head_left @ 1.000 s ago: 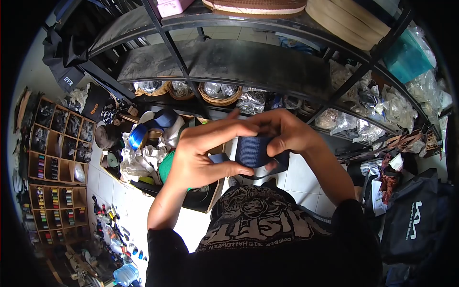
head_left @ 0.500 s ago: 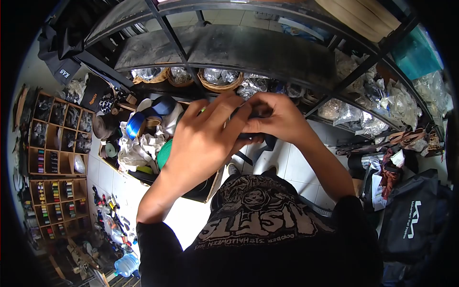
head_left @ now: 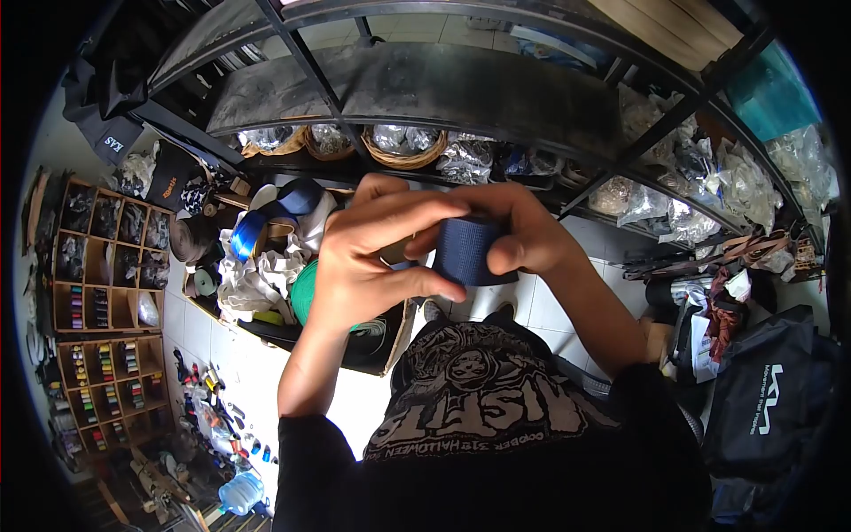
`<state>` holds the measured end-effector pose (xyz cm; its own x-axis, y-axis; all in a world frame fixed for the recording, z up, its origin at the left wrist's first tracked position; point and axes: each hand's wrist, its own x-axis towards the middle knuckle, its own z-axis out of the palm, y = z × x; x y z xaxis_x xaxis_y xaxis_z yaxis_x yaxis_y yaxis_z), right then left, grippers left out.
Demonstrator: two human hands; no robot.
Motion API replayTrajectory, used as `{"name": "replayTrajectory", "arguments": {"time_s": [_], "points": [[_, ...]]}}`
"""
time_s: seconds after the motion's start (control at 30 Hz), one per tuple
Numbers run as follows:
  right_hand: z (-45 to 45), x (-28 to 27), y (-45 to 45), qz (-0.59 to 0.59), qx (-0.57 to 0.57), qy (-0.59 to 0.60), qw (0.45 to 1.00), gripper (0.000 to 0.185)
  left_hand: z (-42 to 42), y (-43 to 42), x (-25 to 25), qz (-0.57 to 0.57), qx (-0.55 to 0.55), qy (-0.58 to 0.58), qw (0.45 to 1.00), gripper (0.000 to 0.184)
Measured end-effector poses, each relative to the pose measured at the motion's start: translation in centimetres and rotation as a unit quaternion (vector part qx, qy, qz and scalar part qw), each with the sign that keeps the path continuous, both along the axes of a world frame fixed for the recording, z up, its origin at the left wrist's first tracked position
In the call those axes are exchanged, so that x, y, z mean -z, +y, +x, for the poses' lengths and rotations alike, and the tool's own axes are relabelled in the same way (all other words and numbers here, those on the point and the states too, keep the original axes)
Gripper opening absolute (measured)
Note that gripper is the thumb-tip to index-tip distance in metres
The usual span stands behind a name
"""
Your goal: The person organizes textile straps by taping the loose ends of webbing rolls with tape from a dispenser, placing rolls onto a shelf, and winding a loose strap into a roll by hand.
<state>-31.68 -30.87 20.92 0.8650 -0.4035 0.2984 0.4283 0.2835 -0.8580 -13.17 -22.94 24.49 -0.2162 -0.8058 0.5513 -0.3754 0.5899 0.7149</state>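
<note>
A small roll of navy webbing (head_left: pixel 465 252) is held up in front of my chest, its ribbed outer face turned toward me. My right hand (head_left: pixel 525 229) is closed round its right side, the thumb pressed on the face. From the left, my left hand (head_left: pixel 368 253) pinches the roll with index finger on the upper edge and thumb on the lower edge. Below and left of my hands stands a cardboard box (head_left: pixel 396 341) with a green roll (head_left: pixel 304 294), a shiny blue ribbon roll (head_left: pixel 249 236) and crumpled white strips (head_left: pixel 244 293).
A black metal shelf rack (head_left: pixel 479 93) spans the front, with wicker baskets (head_left: pixel 403 160) and plastic bags (head_left: pixel 718 191) on its lower level. Wooden cubbies (head_left: pixel 111 310) with thread spools stand left. A black bag (head_left: pixel 762 399) is at right; a water bottle (head_left: pixel 241 493) lies lower left.
The navy roll has turned into plain view between my hands, where it was mostly hidden behind my fingers. My left hand has rotated and drawn back to the roll's left side.
</note>
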Motion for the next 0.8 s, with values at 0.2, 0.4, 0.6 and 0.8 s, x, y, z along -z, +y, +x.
{"name": "replayTrajectory", "arguments": {"time_s": [0.2, 0.4, 0.6, 0.8], "points": [[-0.2, 1.0, 0.4, 0.063, 0.029, 0.022, 0.997, 0.064, 0.0, -0.1, 0.5, 0.006, 0.035, 0.073, 0.997, 0.068], [-0.9, -0.7, 0.8, -0.123, 0.138, 0.165, 0.969, 0.05, -1.2, 1.5, -2.6, -0.072, -0.061, -0.18, 0.979, 0.063], [-0.9, -2.0, 1.6, -0.185, 0.177, 0.165, 0.953, 0.058, -0.4, 1.8, -2.5, -0.106, -0.057, -0.19, 0.974, 0.06], [-1.0, -2.0, 1.2, -0.044, 0.068, 0.118, 0.99, 0.068, 0.2, 1.3, -1.4, -0.093, 0.014, -0.08, 0.992, 0.063]]}}
